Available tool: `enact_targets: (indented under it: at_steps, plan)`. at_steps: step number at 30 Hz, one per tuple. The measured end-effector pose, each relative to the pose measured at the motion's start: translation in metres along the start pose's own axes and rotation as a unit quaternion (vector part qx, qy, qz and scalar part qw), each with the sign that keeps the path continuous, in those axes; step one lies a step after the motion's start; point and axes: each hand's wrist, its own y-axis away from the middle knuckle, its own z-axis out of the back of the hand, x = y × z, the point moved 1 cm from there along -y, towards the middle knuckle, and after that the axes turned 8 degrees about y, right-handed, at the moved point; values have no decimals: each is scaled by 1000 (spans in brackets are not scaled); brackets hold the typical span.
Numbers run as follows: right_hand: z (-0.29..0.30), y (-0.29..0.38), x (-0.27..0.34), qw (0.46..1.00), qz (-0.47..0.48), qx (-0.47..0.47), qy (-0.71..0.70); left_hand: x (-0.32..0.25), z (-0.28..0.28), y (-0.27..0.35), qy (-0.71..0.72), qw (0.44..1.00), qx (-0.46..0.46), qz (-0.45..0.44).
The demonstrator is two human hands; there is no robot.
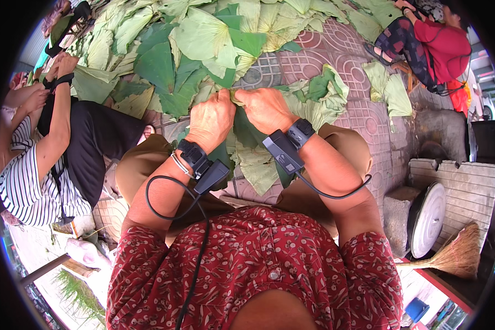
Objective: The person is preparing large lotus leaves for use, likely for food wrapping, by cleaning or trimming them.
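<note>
My left hand (pixel 213 117) and my right hand (pixel 268 108) are close together, both fists pinching the top of a large lotus leaf (pixel 247 128). Its dark green part hangs down between my knees, and my fingers cover the gripped edge. Below it shows a paler, wilted leaf (pixel 256 167); whether the two are joined I cannot tell. Just past my left hand lie overlapping dark green leaves (pixel 182 88). Beside my right hand is a crumpled pale leaf (pixel 319 93) on the pavement.
Patterned paving (pixel 365 123) runs to the right. Spread lotus leaves (pixel 206 35) cover the ground ahead. A person in a striped top (pixel 29 173) sits close at left, another in red (pixel 441 45) at far right. A round metal lid (pixel 431 218) and a straw broom (pixel 462 251) are at right.
</note>
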Motion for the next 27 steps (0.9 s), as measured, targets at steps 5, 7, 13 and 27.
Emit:
enact_targets:
  at_steps: [5, 7, 13, 27]
  plan:
    - [7, 1, -5, 1000, 14, 26, -6, 1, 2, -1, 44, 999, 7, -11]
    - [11, 2, -3, 999, -3, 44, 0, 1, 4, -2, 60, 998, 10, -12]
    - [7, -1, 11, 994, -63, 38, 80, -4, -2, 2, 80, 997, 10, 8]
    - [-2, -1, 10, 996, -27, -23, 88, -3, -7, 4, 9, 997, 30, -66]
